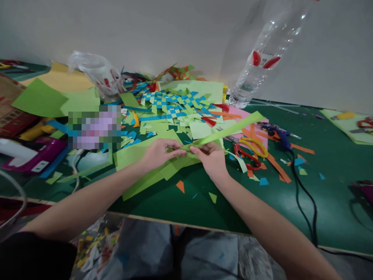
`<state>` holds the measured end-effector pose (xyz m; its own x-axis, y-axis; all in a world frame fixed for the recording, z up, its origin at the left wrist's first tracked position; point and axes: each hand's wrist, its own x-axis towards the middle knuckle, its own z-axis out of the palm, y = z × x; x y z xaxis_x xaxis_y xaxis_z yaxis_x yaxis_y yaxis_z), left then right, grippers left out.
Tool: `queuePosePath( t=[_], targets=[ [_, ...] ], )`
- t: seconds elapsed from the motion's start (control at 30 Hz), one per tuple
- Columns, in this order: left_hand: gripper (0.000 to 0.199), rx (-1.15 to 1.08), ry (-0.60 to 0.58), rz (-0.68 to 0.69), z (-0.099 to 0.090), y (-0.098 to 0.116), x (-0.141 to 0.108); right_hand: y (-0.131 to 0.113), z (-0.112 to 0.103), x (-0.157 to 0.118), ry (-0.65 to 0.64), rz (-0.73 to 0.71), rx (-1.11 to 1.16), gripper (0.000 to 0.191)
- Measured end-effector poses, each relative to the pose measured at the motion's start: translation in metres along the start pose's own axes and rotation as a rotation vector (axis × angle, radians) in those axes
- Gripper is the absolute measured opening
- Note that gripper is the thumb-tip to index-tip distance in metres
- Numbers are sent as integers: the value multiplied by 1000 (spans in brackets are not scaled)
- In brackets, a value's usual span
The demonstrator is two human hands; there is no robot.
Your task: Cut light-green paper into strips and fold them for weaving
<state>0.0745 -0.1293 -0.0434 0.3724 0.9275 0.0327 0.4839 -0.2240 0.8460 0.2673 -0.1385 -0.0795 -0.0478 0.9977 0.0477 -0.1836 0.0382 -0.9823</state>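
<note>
A bright green paper strip (pixel 233 129) runs from between my hands up to the right. My left hand (pixel 159 152) pinches its near end between thumb and fingers. Close beside it, my right hand (pixel 210 154) grips the same strip with the thumb pressed on top. Beneath both hands lie green paper sheets (pixel 140 184) on the table. Just behind them is a heap of blue and green checkered woven paper pieces (pixel 175 102). To the right of my right hand rest scissors with red handles (pixel 247 157) and another pair with yellow handles (pixel 256 146).
A clear plastic bottle (pixel 264 58) leans at the back right. The glue gun (pixel 282 138) trails a black cord (pixel 303 190) over the front edge. At left stand a plastic-wrapped cup (pixel 101 76) and a purple-and-white device (pixel 43 159). Paper scraps (pixel 180 186) dot the green table (pixel 335 210).
</note>
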Motion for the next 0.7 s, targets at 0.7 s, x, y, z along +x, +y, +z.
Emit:
queuePosePath(
  t=[0.7],
  targets=[
    [31,1,-43,28,0,-1,1,-4,2,-1,-28,-45,14,21]
  ],
)
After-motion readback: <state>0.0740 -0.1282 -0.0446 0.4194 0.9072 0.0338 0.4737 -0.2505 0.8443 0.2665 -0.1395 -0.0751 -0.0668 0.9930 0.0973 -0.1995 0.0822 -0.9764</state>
